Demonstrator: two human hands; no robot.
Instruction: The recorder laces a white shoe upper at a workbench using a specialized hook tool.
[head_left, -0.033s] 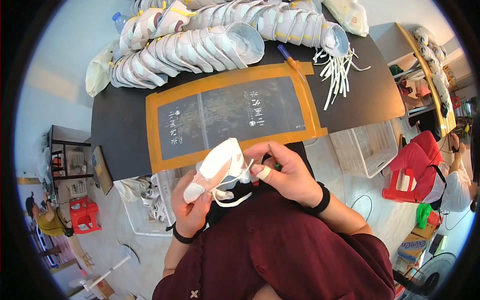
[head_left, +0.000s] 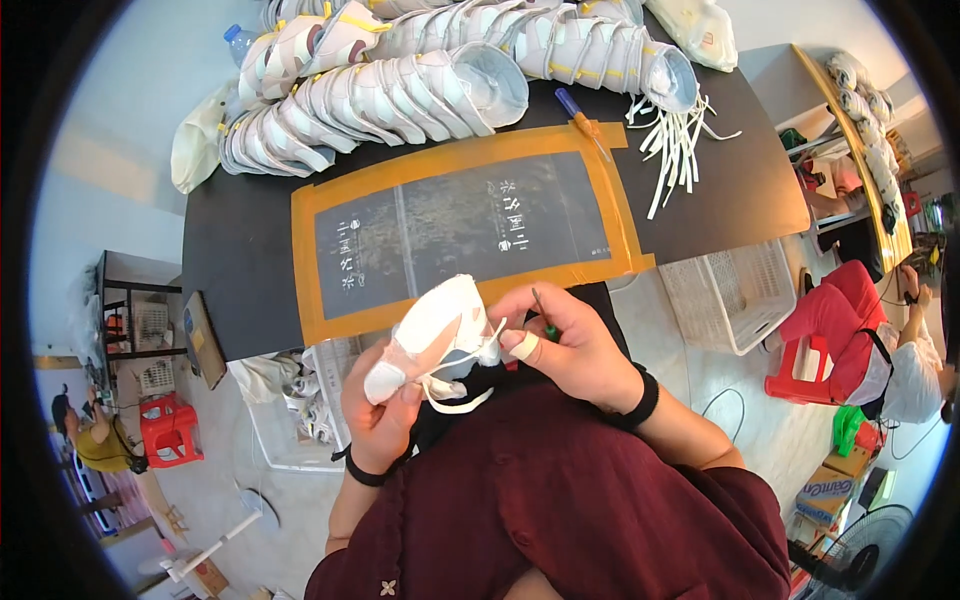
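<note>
A white shoe upper is held in front of my body, just beyond the table's near edge. My left hand is closed round its lower left end, the thumb on top. White lace dangles in loops from the upper. My right hand pinches at the upper's right side, where a lace end meets the fingertips. In that same hand sits a thin, dark pointed tool with a green handle, mostly hidden by the fingers. Pale tape wraps the right thumb.
Orange tape borders a dark sheet on the black table. Behind lie stacked shoe uppers, a blue-capped tool and a bundle of white laces. White crates flank the table. Two people sit on red stools.
The shoe upper has tilted slightly in my left hand, and its loose lace has shifted a little left. More of the pointed tool shows between my right fingers.
</note>
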